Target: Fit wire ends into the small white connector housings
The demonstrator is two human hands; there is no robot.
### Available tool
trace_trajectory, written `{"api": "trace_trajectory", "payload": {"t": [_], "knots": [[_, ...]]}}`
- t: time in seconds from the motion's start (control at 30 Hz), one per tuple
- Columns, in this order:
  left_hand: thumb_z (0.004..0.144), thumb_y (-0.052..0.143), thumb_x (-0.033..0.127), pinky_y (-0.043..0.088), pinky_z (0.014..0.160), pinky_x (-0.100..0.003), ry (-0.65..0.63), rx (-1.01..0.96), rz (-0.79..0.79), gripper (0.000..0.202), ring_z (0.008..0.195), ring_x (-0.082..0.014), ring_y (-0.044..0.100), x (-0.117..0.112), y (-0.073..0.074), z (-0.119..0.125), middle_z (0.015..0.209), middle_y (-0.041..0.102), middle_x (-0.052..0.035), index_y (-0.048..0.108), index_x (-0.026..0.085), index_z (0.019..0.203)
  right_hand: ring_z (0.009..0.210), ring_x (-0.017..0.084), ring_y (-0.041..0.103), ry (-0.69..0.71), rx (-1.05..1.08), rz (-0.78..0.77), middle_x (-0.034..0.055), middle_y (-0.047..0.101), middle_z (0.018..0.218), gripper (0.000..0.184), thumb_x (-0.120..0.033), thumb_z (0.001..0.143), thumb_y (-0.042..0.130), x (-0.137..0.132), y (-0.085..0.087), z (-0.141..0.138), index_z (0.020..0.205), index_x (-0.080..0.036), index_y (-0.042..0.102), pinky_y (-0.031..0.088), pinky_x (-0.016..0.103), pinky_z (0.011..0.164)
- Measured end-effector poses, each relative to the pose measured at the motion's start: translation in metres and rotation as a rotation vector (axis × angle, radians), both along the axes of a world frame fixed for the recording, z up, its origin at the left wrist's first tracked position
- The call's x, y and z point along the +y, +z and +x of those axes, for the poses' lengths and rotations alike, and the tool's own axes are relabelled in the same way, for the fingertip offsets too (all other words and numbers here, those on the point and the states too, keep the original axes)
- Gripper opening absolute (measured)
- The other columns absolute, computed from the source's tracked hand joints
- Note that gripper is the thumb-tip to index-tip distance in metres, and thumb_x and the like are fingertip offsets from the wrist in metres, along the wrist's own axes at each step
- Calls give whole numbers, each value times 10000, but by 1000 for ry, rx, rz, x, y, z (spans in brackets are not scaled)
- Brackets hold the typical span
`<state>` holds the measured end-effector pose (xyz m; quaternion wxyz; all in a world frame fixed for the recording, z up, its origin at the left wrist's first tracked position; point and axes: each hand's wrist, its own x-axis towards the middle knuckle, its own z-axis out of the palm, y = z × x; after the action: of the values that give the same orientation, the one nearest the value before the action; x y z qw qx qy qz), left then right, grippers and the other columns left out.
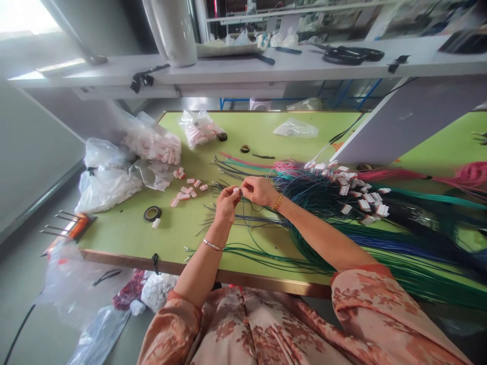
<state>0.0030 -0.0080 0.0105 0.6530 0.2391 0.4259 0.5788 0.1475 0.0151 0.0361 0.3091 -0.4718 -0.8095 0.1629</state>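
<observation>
My left hand (227,203) pinches a small white connector (236,191) above the green table (125,233). My right hand (259,190) is closed right beside it, its fingertips at the connector and holding a thin wire that runs back to the bundle. A thick bundle of green, blue, black and pink wires (342,228) spreads across the table to the right, with several white connectors (361,200) fitted on some ends. Loose white connectors (187,191) lie scattered left of my hands.
Plastic bags of connectors (152,144) are piled at the table's left and back. A tape roll (152,213) lies near the front left, two smaller rolls (245,148) farther back. A white shelf (266,68) with scissors overhangs the table. A slanted white panel (399,121) stands at right.
</observation>
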Motion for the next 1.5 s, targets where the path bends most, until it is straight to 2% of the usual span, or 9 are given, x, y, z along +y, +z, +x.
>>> {"api": "trace_trajectory", "payload": {"t": [0.33,0.43,0.6,0.87,1.0,1.17,1.23,1.37,1.5], "knots": [[533,842,216,425,656,-228,-49,114,4,324,632,-69,558,-2,1,-1,705,637,12,657,142,789,639,139,512,1,-33,-31,34,632,722,96,-233,784,533,-3,-7,-1,735,-174,591,347,252,609],[561,827,233,432,666,-237,-33,130,29,316,648,-77,568,0,3,-2,725,635,5,646,143,804,763,183,571,-37,-65,11,61,665,837,151,-295,805,539,-8,-2,0,848,-171,613,389,297,725],[616,782,260,453,699,-247,-15,135,148,297,685,-88,575,-1,10,-5,760,629,6,635,155,851,1152,316,517,-35,-185,91,150,620,1245,744,-435,685,692,-21,0,-8,1330,-139,469,251,481,1037],[654,616,187,382,615,-225,-106,254,172,219,636,-80,521,0,10,-8,743,607,2,650,152,867,1022,262,545,-129,-462,26,116,693,1026,220,-223,881,481,-18,1,32,979,-164,669,279,387,936],[757,560,270,410,664,-272,-179,572,217,161,691,-130,536,-3,10,-3,752,622,-20,650,170,845,1013,261,536,-162,-576,14,132,670,1052,235,-232,925,441,-23,-4,44,997,-148,648,294,370,871],[861,582,376,367,955,-390,-177,1324,584,216,1098,-240,532,-23,25,6,1076,691,-85,689,221,965,1035,256,527,-156,-557,28,140,655,1088,238,-229,944,419,-27,-14,38,1026,-140,624,303,350,857],[911,518,363,322,1007,-427,-243,1495,652,247,1113,-247,544,-29,31,11,1083,706,-84,677,239,1052,1034,251,528,-140,-520,34,137,655,1094,254,-241,956,402,-25,-16,39,1040,-137,618,311,341,854],[942,418,283,375,947,-389,-429,1652,594,282,969,-233,631,-26,38,14,966,730,-95,680,224,1027,1034,247,528,-80,-517,72,134,655,1096,287,-264,968,379,-22,-17,48,1037,-142,629,316,337,866],[929,414,292,444,799,-309,-592,1590,473,302,896,-228,656,-17,37,8,937,732,-97,700,210,980,1052,265,522,-64,-605,136,141,658,1092,278,-270,942,425,-21,-19,57,1018,-157,668,303,371,922]]}}
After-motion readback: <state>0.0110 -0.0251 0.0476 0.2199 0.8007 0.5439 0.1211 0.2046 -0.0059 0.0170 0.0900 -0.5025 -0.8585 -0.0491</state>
